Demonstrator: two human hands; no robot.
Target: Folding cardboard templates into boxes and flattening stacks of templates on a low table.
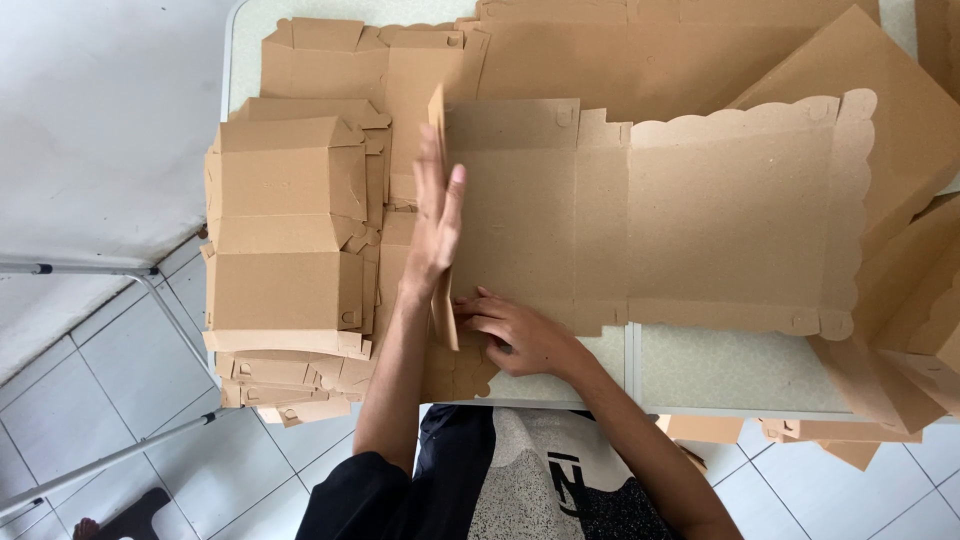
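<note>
While the large die-cut cardboard blank [650,220] lies flat across the table [735,370], we see both hands working at its near-left end, where a narrow side flap [440,215] is stood upright on its crease. The left hand [437,215] is held open and flat, fingers straight and together, with the palm pressed against the outer face of that flap; this placement appears to hold the panel vertical along its whole length. The right hand [510,330] rests on the blank just inside the flap, at the edge nearest the person, fingers curled and pressing down on the board rather than closed around anything; we judge that it pins the base so that the fold stays on its score line. Left of the blank, just beyond the flap, a stack of flat box blanks [290,250] lies within easy reach. Beyond the blank and to its right, more brown cardboard sheets [880,130] overlap, some hanging over the table edge. A tiled floor [120,400] shows below the table.
</note>
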